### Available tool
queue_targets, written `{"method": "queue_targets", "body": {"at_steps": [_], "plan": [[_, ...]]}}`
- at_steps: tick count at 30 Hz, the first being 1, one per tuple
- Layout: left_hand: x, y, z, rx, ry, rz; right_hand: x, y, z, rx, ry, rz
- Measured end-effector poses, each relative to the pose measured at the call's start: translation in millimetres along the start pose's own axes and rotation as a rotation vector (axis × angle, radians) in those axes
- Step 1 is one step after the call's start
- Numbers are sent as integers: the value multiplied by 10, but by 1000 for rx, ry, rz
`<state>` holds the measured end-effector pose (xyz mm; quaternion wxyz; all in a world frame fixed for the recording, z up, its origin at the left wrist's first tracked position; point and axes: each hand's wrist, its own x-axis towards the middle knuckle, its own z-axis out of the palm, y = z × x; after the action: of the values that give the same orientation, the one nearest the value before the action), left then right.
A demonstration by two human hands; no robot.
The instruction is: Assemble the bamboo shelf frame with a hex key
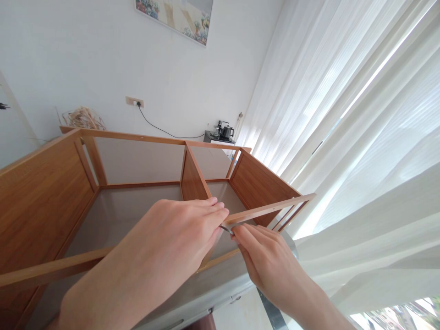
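A wooden cabinet frame with a middle divider panel stands before me. My left hand is closed over the joint where the divider meets the near rail, its fingers together across the wood. Just right of it, my right hand pinches a thin, bent metal hex key. One end of the key runs toward my left fingertips, which hide its tip and whatever it meets. The near rail passes just above the right hand's fingers.
The frame's side panels rise left and right. White curtains hang close on the right. Behind, a black kettle stands on a small stand, and a cord runs from the wall socket. Dried stalks lie at the far left.
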<state>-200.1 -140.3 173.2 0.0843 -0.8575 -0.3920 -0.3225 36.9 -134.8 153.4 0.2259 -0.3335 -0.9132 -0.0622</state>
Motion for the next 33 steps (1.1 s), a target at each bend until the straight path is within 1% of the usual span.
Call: {"method": "queue_targets", "body": {"at_steps": [4,11,15,20,22,27,33], "plan": [[-8,-3,-1,72,-55,-10,9,38,-76,-130,0,-60],[-13,-18,10,62,-42,5,-9,37,-2,-331,120,-145],[-20,-20,11,59,-27,21,14,10,-46,-350,120,-157],[-26,-23,14,46,-39,24,43,10,-216,-393,5,-199],[-26,-28,15,49,-48,18,54,33,-258,-400,-8,-212],[-16,-30,18,52,-58,29,75,87,-232,-368,-5,-227],[-35,-24,28,69,-50,28,71,70,-200,-317,19,-239]]}}
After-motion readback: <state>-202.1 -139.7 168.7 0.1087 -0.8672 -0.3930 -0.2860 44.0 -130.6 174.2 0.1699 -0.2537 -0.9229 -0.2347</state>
